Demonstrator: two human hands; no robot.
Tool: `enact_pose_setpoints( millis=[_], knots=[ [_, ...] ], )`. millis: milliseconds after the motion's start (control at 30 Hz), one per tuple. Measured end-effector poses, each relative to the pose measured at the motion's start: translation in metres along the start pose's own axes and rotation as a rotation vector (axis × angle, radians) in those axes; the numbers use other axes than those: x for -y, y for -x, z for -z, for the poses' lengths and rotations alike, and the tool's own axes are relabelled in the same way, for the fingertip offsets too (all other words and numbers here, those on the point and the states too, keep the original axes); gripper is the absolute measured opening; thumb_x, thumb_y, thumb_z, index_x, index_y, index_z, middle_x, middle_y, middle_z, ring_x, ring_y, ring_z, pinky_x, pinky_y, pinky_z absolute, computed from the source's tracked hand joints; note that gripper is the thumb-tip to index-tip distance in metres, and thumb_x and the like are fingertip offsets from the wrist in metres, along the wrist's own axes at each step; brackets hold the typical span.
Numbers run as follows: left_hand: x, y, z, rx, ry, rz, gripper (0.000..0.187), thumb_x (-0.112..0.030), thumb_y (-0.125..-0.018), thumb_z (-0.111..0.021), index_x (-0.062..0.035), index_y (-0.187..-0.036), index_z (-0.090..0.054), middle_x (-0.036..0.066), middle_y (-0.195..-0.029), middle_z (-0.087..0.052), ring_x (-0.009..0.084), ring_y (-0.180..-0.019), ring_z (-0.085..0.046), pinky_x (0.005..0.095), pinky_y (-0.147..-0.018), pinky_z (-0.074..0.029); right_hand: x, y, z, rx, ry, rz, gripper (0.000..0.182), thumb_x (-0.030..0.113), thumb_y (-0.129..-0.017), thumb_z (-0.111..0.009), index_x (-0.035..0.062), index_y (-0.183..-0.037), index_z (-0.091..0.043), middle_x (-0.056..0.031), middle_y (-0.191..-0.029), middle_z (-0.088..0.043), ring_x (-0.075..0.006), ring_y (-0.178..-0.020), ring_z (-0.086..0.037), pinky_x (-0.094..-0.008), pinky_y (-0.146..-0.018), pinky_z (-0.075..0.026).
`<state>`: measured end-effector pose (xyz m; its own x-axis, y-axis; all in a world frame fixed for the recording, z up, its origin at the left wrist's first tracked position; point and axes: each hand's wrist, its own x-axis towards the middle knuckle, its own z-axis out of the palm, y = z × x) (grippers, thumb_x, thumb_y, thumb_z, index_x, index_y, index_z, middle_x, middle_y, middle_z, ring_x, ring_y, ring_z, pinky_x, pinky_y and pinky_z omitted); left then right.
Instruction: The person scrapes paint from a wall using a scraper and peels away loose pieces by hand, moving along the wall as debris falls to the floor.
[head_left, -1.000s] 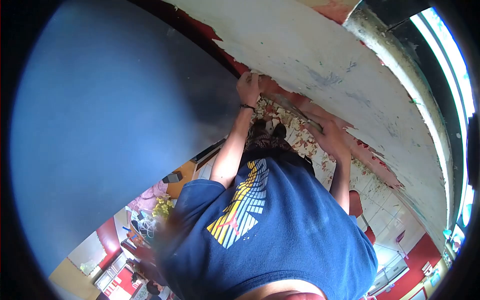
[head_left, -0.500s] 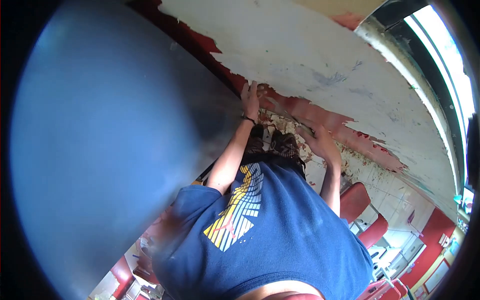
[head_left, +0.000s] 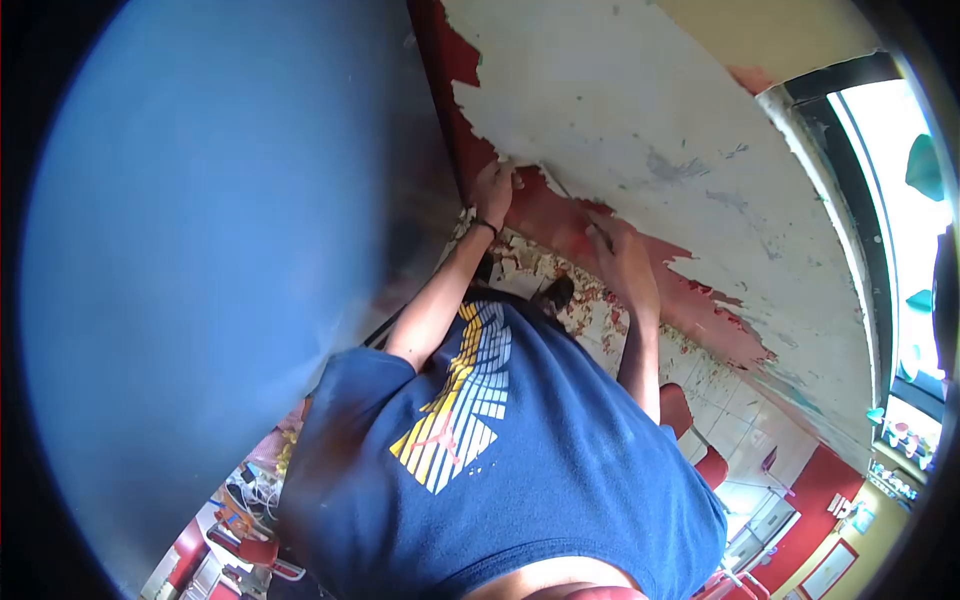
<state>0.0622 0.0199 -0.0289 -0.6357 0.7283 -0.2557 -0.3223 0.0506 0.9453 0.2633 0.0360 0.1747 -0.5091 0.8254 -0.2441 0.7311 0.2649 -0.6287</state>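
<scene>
My left hand (head_left: 493, 192), with a dark band at the wrist, is at the torn lower edge of the white paint layer (head_left: 600, 110) on the wall. Its fingers are curled and appear to pinch the peeling edge. To its right, my right hand (head_left: 627, 265) is closed around a slim scraper (head_left: 603, 238), mostly hidden by the fingers. The scraper points up towards the white edge. Between and below my hands, a red strip of wall (head_left: 550, 215) shows where the white layer ends raggedly.
Paint flakes (head_left: 585, 300) litter the tiled floor along the wall's foot. A large dark blue-grey surface (head_left: 210, 250) fills the left side, close to the camera. Red chairs (head_left: 676, 408) stand behind at right. A window (head_left: 900, 200) is at upper right.
My left hand's fingers have gone from stretched out to curled at the paint edge. My right hand has moved up the wall with the scraper. The camera view has turned slightly.
</scene>
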Motion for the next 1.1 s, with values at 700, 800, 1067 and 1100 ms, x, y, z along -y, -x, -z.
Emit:
enact_pose_setpoints(
  millis=[700,800,1067,1100],
  knots=[
    [-0.003,0.008,-0.023,0.043,0.128,0.118,0.02,-0.018,-0.093,-0.052,-0.0012,-0.087,-0.061,0.006,-0.082,-0.065,0.0115,-0.069,-0.061,0.025,-0.061,-0.046,-0.021,-0.011,-0.036,-0.02,-0.103,0.042,0.039,0.025,-0.091,-0.051,0.0054,-0.125,-0.056,-0.0231,-0.083,-0.064,-0.0287,-0.075,-0.065,-0.0381,-0.071,-0.047],
    [0.004,0.006,-0.021,0.063,0.176,0.05,0.021,-0.017,-0.093,-0.051,-0.0015,-0.083,-0.06,0.005,-0.075,-0.062,0.0116,-0.064,-0.059,0.0256,-0.06,-0.046,-0.014,-0.013,-0.038,-0.062,-0.029,0.113,0.037,0.023,-0.091,-0.051,0.0067,-0.123,-0.057,-0.0268,-0.089,-0.063,-0.0351,-0.082,-0.066,-0.0406,-0.074,-0.048],
    [-0.004,0.007,-0.006,0.123,-0.069,0.0,0.021,-0.016,-0.092,-0.051,-0.0007,-0.079,-0.059,0.005,-0.072,-0.06,0.012,-0.063,-0.057,0.0258,-0.058,-0.046,-0.003,0.0,-0.067,-0.195,0.082,0.194,0.033,0.011,-0.086,-0.054,0.0072,-0.118,-0.06,-0.0258,-0.087,-0.063,-0.0431,-0.077,-0.061,-0.0497,-0.068,-0.049],
    [-0.004,0.003,-0.004,0.112,-0.069,-0.005,0.021,-0.016,-0.092,-0.051,-0.0007,-0.079,-0.059,0.005,-0.072,-0.06,0.012,-0.063,-0.057,0.0258,-0.058,-0.046,-0.002,0.004,-0.064,-0.19,0.081,0.205,0.033,0.011,-0.086,-0.054,0.0072,-0.118,-0.06,-0.0258,-0.087,-0.063,-0.0431,-0.077,-0.061,-0.0497,-0.068,-0.049]
  ],
)
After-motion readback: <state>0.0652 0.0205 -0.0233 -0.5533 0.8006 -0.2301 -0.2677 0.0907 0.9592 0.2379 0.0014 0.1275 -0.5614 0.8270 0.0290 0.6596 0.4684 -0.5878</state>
